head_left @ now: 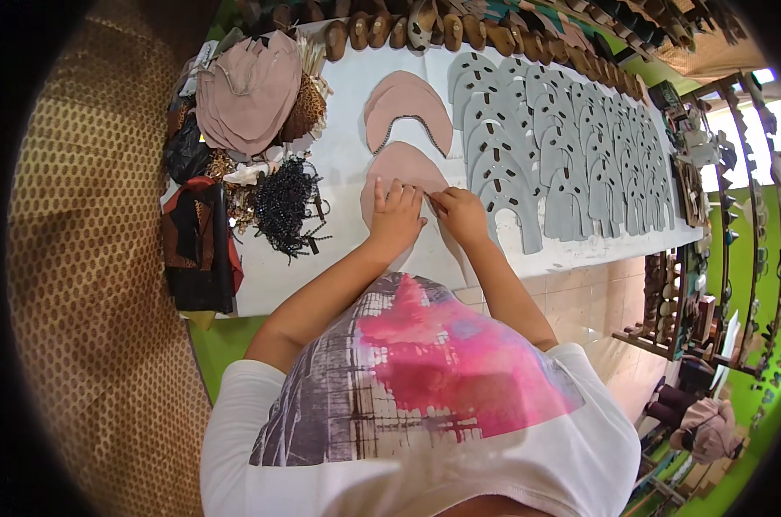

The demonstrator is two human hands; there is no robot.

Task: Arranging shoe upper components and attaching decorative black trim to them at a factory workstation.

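Note:
A pink U-shaped shoe-upper piece [413, 165] lies flat on the white-covered table in front of me. My left hand [396, 213] rests on it with fingers spread, pressing it down. At the piece's inner edge my right hand [462, 213] is closed in a pinch. Something small and dark shows at those fingertips, too small to name. Just beyond lie a few overlapping pink upper pieces [405, 96], the nearest with a dark beaded trim along its inner curve.
Overlapping rows of grey upper pieces [494, 164] with dark ornaments cover the table's right side. A pile of pink cut pieces [248, 95] lies far left, near black beaded strands [287, 207] and a black folded item [196, 276]. Wooden shoe lasts [451, 33] line the far edge.

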